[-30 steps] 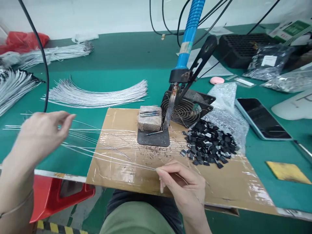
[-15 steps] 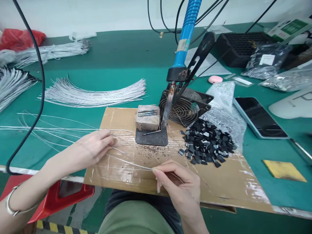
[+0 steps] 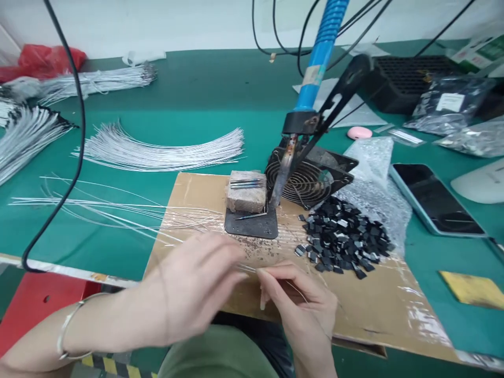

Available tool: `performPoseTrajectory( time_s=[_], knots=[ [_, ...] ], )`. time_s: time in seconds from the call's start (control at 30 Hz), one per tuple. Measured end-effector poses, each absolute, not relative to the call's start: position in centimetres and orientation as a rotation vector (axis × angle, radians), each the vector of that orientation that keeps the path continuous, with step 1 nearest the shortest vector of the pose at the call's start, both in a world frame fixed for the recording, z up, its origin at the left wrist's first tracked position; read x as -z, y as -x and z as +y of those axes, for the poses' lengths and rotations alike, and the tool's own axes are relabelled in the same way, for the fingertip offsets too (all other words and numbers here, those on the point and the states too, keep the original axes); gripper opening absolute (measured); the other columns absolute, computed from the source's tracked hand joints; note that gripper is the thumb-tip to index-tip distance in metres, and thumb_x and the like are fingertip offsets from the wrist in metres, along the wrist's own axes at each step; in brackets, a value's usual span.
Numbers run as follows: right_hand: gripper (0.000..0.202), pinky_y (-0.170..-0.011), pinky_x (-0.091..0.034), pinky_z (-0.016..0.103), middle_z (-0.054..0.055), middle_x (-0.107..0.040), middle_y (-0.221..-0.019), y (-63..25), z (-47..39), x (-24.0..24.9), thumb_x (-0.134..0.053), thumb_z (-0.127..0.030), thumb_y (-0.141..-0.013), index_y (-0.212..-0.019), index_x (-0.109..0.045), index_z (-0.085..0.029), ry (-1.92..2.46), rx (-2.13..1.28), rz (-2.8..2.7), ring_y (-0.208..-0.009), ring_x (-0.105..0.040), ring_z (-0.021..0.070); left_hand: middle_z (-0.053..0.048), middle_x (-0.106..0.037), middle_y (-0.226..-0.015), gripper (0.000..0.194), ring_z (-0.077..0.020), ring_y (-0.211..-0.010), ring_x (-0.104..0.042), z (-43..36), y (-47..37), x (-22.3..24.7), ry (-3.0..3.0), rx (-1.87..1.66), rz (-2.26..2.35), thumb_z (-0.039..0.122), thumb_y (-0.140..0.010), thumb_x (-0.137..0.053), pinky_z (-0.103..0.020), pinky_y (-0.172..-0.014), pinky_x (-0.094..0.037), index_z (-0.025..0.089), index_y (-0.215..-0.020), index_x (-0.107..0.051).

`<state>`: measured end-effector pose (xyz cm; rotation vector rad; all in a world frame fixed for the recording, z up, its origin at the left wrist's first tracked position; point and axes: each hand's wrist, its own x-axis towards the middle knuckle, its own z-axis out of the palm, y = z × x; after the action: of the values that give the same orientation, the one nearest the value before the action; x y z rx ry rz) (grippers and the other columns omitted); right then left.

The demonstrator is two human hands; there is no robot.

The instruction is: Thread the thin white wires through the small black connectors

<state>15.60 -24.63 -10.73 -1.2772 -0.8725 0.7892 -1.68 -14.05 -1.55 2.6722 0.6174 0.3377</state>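
My right hand (image 3: 301, 310) is closed in a pinch on a thin white wire (image 3: 247, 268), low over the cardboard sheet. Part of that wire trails back across the palm. Close by on the left is my left hand (image 3: 197, 289), blurred, its fingers curled toward the same wire; whether they grip it is unclear. Several loose white wires (image 3: 129, 206) lie behind the left hand, reaching from the green table onto the cardboard. Beyond both hands, a soldering iron (image 3: 283, 170) on a blue-sleeved holder points down at a small black plate (image 3: 252, 227).
A pile of small black pieces (image 3: 346, 236) lies on the cardboard (image 3: 362, 315) at right, beside bubble wrap (image 3: 388, 197) and a phone (image 3: 437, 199). A small fan (image 3: 311, 181) stands behind the iron. A fanned wire bundle (image 3: 165, 155) rests farther back. A black cable (image 3: 81, 121) hangs at left.
My left hand has moved right and nearer, from the loose wires to beside my right hand. My right hand keeps its pinch on the wire. The whole view has shifted slightly.
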Motion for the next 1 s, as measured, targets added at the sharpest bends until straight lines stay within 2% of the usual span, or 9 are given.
performPoseTrajectory(
  time_s=[0.13, 0.27, 0.47, 0.6, 0.77, 1.0],
  knots=[
    [0.013, -0.049, -0.045, 0.024, -0.002, -0.062, -0.059, -15.4, -24.6, 10.4, -0.074, -0.019, -0.09, -0.078, -0.077, -0.022, 1.327, -0.7, -0.855, -0.052, -0.056, 0.0126, -0.014, -0.069, -0.109, 0.023, -0.0279, -0.099, -0.065, -15.6, -1.0, 2.3, -2.616, -0.178, 0.645, 0.016, -0.104, -0.037, -0.041, -0.086, -0.052, 0.015, -0.112, -0.059],
    [0.015, -0.05, -0.044, 0.025, -0.001, -0.061, -0.06, -15.2, -24.7, 10.0, -0.074, -0.022, -0.091, -0.076, -0.076, -0.021, 1.369, -0.68, -0.84, -0.052, -0.055, 0.0129, -0.005, -0.066, -0.091, 0.017, -0.0206, -0.08, -0.06, -14.4, -1.6, 2.8, -2.369, -0.072, 0.724, 0.019, -0.103, -0.04, -0.032, -0.072, -0.047, 0.018, -0.1, -0.057],
    [0.02, -0.052, -0.039, 0.025, -0.002, -0.058, -0.059, -14.9, -24.1, 9.7, -0.073, -0.026, -0.092, -0.073, -0.074, -0.02, 1.383, -0.746, -0.767, -0.053, -0.053, 0.0115, 0.005, -0.047, -0.063, 0.021, -0.0121, -0.055, -0.041, -12.9, -1.4, 2.9, -1.976, -0.051, 0.759, 0.027, -0.101, -0.046, -0.025, -0.051, -0.031, 0.02, -0.084, -0.056],
    [0.021, -0.051, -0.043, 0.024, -0.001, -0.061, -0.062, -15.0, -23.6, 9.7, -0.071, -0.028, -0.094, -0.075, -0.077, -0.02, 1.352, -0.788, -0.755, -0.053, -0.055, 0.0111, 0.004, -0.049, -0.062, 0.024, -0.0111, -0.053, -0.04, -12.5, -1.5, 3.6, -1.762, -0.081, 0.815, 0.036, -0.099, -0.052, -0.024, -0.05, -0.03, 0.018, -0.084, -0.059],
    [0.03, -0.048, -0.053, 0.024, 0.003, -0.069, -0.071, -15.4, -23.3, 10.2, -0.059, -0.036, -0.102, -0.09, -0.082, -0.02, 1.263, -0.824, -0.7, -0.052, -0.063, 0.0129, 0.002, -0.056, -0.064, 0.027, -0.0114, -0.057, -0.045, -12.1, -1.5, 4.2, -1.688, -0.2, 0.829, 0.038, -0.097, -0.056, -0.021, -0.05, -0.033, 0.016, -0.082, -0.063],
    [0.019, -0.046, -0.053, 0.023, 0.002, -0.068, -0.072, -15.1, -23.2, 9.9, -0.07, -0.034, -0.095, -0.091, -0.083, -0.021, 1.209, -0.926, -0.62, -0.049, -0.06, 0.0114, 0.001, -0.058, -0.065, 0.028, -0.0117, -0.057, -0.045, -12.2, -1.4, 4.1, -1.696, -0.223, 0.863, 0.04, -0.095, -0.058, -0.022, -0.05, -0.033, 0.017, -0.082, -0.065]
  ],
)
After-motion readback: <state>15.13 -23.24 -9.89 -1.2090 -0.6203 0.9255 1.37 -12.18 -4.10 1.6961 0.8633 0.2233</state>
